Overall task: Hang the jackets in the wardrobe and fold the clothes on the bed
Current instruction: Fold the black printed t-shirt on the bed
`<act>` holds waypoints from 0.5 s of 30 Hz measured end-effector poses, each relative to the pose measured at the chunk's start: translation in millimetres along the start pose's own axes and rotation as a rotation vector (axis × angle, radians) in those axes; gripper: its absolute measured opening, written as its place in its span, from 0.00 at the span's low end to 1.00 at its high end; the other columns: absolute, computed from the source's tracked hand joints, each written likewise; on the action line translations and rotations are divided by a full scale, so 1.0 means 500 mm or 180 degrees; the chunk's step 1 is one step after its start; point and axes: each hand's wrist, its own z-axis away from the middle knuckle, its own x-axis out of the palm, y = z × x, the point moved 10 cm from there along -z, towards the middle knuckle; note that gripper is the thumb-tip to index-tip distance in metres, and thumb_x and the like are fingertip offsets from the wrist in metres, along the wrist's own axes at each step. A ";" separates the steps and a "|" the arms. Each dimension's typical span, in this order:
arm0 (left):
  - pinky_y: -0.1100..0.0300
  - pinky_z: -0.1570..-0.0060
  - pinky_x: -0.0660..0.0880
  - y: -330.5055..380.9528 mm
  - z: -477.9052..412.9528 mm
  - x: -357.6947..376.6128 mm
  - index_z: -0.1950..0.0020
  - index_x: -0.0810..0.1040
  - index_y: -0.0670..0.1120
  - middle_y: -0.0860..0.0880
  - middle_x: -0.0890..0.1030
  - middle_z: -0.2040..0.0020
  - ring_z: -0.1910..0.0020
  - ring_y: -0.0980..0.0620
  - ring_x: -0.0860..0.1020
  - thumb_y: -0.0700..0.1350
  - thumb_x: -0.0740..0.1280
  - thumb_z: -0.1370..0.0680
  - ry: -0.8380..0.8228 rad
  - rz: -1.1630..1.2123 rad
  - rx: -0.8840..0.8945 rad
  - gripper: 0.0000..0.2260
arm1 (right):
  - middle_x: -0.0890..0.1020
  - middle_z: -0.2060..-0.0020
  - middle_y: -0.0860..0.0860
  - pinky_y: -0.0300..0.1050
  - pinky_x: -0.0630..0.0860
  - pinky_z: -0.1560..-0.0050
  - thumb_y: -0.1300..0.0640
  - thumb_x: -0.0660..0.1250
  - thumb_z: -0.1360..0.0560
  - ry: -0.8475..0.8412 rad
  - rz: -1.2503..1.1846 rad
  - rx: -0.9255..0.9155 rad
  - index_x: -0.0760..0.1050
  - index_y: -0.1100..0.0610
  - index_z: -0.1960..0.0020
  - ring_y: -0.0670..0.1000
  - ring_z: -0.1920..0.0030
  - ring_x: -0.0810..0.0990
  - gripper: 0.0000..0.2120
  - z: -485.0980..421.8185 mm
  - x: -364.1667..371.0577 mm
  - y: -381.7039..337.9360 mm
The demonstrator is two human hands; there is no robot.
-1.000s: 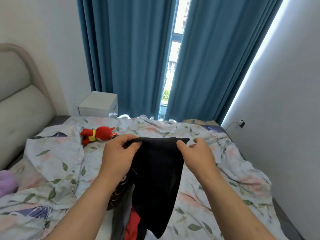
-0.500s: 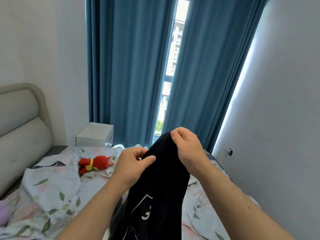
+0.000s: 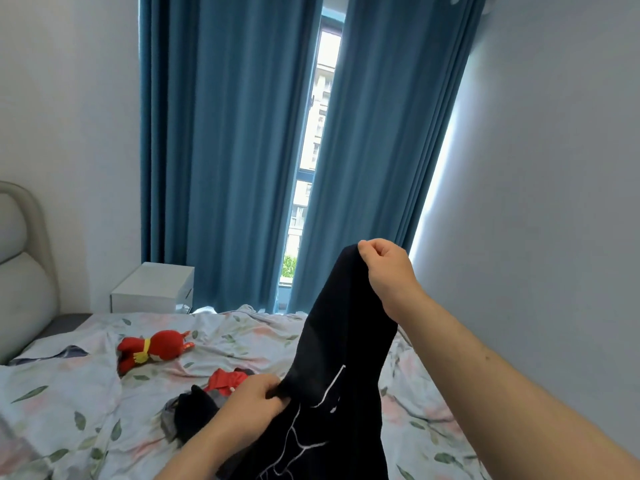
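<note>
The right hand [image 3: 384, 268] is pinching the top edge of a black cloth garment with white line print [image 3: 341, 368], holding it raised above the floral-sheeted bed [image 3: 86, 403]. The left hand [image 3: 251, 401] is gripping the garment's lower fold, fingers curled.

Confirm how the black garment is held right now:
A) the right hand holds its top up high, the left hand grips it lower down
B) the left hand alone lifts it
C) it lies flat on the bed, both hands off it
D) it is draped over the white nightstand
A: the right hand pinches the top of the black garment in front of the blue curtain, and the left hand grips a lower edge.
</note>
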 end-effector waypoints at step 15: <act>0.59 0.71 0.79 0.276 -0.084 -0.167 0.57 0.68 0.39 0.39 0.75 0.57 0.68 0.47 0.82 0.30 0.62 0.21 0.0823 0.2745 0.0020 0.07 | 0.79 0.48 0.42 0.35 0.73 0.45 0.41 0.71 0.30 -0.1012 0.0089 0.0698 0.75 0.40 0.46 0.40 0.46 0.77 0.14 0.352 0.198 0.211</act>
